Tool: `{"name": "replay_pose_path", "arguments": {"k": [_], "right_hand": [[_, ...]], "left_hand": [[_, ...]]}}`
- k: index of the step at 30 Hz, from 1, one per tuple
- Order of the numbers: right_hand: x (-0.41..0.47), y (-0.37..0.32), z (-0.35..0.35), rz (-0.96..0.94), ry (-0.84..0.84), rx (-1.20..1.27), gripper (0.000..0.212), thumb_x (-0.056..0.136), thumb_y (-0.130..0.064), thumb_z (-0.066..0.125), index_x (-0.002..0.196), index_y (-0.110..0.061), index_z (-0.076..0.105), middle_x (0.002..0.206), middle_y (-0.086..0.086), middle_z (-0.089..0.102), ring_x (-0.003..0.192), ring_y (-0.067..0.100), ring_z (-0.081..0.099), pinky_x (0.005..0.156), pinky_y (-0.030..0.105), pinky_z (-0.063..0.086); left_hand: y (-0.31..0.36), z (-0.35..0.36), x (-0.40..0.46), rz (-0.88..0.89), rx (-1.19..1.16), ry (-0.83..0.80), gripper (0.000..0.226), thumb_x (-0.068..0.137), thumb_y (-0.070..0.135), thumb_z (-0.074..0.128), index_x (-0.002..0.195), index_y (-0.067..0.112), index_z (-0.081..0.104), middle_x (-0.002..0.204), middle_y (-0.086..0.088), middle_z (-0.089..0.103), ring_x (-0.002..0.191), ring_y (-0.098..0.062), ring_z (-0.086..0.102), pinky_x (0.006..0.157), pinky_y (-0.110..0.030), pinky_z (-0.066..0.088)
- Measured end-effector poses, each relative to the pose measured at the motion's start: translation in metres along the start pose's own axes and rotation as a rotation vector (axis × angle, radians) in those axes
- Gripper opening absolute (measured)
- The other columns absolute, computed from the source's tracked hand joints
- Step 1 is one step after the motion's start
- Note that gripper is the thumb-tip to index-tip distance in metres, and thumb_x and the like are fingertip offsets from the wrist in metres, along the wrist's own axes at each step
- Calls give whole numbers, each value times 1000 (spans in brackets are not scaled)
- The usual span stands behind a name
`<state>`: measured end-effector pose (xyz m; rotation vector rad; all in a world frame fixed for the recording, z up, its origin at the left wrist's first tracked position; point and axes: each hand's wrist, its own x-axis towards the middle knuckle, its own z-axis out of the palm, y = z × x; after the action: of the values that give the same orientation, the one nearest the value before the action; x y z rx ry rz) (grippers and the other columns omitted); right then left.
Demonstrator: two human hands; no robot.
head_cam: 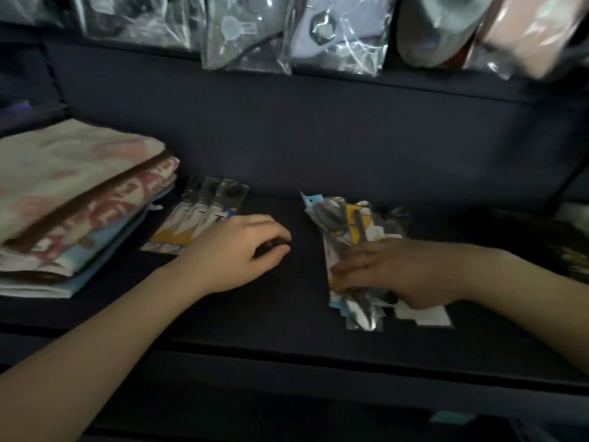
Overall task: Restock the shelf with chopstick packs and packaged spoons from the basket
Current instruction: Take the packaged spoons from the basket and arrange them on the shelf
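A fanned row of packaged spoons (204, 215) lies on the dark shelf (287, 320), left of centre. My left hand (236, 253) hovers just right of that row, its fingers loosely curled and holding nothing. To the right lies a messy pile of spoon packs (338, 218) in clear and yellow-white wrappers. My right hand (392, 272) lies over the pile's near part with its fingers stretched to the left, pressing on the packs. The basket is out of view.
A stack of folded patterned towels (70, 199) sits at the shelf's left end. Bagged goods (338, 30) hang from the row above the shelf. More dark packaged items (570, 250) lie at the far right edge.
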<state>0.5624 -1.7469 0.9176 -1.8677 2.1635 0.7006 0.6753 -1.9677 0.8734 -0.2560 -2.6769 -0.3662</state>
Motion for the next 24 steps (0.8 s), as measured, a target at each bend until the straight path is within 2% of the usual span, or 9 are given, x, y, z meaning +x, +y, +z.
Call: {"name": "replay_pose_path", "arguments": {"k": [4, 7, 9, 11, 14, 16, 19, 22, 24], "right_hand": [[9, 2, 5, -46, 303, -244, 39, 88, -12, 50, 125, -25, 53, 133, -4, 53, 130, 21, 38, 105, 35, 33], [16, 13, -2, -95, 430, -265, 26, 88, -17, 53, 112, -23, 62, 118, -4, 63, 118, 22, 49, 94, 36, 39], [16, 20, -5, -141, 566, -188, 21, 84, -18, 59, 103, -20, 67, 105, 0, 69, 106, 24, 58, 83, 36, 45], [15, 28, -6, -140, 674, -24, 21, 84, -25, 55, 98, -19, 69, 98, 0, 71, 97, 23, 61, 77, 35, 48], [17, 39, -6, -118, 829, 256, 25, 83, -29, 56, 95, -13, 71, 94, 2, 71, 90, 17, 64, 78, 35, 53], [20, 45, -9, -115, 955, 502, 26, 82, -27, 58, 94, -8, 71, 94, 3, 71, 87, 14, 67, 79, 32, 53], [26, 47, -14, -125, 1024, 946, 18, 85, -6, 60, 102, -6, 68, 90, 4, 69, 82, 4, 67, 77, 19, 54], [31, 42, -22, -94, 1087, 1188, 14, 89, 0, 55, 94, 0, 67, 75, 7, 63, 62, -1, 59, 58, 13, 49], [34, 36, -28, -130, 1087, 1378, 13, 91, -2, 52, 87, -3, 65, 73, 9, 61, 58, 2, 59, 56, 14, 51]], "left_hand": [[13, 4, 8, -25, -63, -7, 51, 81, 57, 32, 107, 27, 64, 99, 12, 63, 83, 1, 58, 67, -14, 45], [20, 7, 17, -74, -109, -10, 31, 89, 43, 48, 112, 26, 62, 100, 13, 59, 86, 1, 56, 71, -17, 47], [27, 10, 23, -100, -135, -18, 30, 89, 35, 51, 116, 25, 58, 103, 15, 54, 87, 3, 53, 72, -10, 43], [33, 14, 27, -109, -158, -32, 36, 87, 36, 52, 122, 27, 53, 109, 18, 48, 93, 5, 50, 77, -5, 39], [40, 17, 30, -126, -232, -75, 52, 83, 44, 54, 132, 32, 39, 123, 21, 41, 106, 10, 43, 91, -11, 39], [45, 18, 32, -172, -307, -72, 63, 79, 49, 59, 135, 36, 32, 127, 24, 37, 106, 18, 40, 89, -7, 37], [48, 20, 36, -198, -436, 106, 61, 75, 55, 53, 131, 43, 31, 127, 23, 44, 116, 14, 43, 93, -11, 38], [49, 21, 40, -248, -377, 282, 52, 84, 36, 56, 133, 32, 37, 126, 16, 49, 116, 3, 47, 98, -21, 40], [52, 20, 43, -271, -343, 374, 45, 87, 25, 57, 129, 27, 41, 115, 17, 53, 108, 2, 52, 94, -16, 41]]}}
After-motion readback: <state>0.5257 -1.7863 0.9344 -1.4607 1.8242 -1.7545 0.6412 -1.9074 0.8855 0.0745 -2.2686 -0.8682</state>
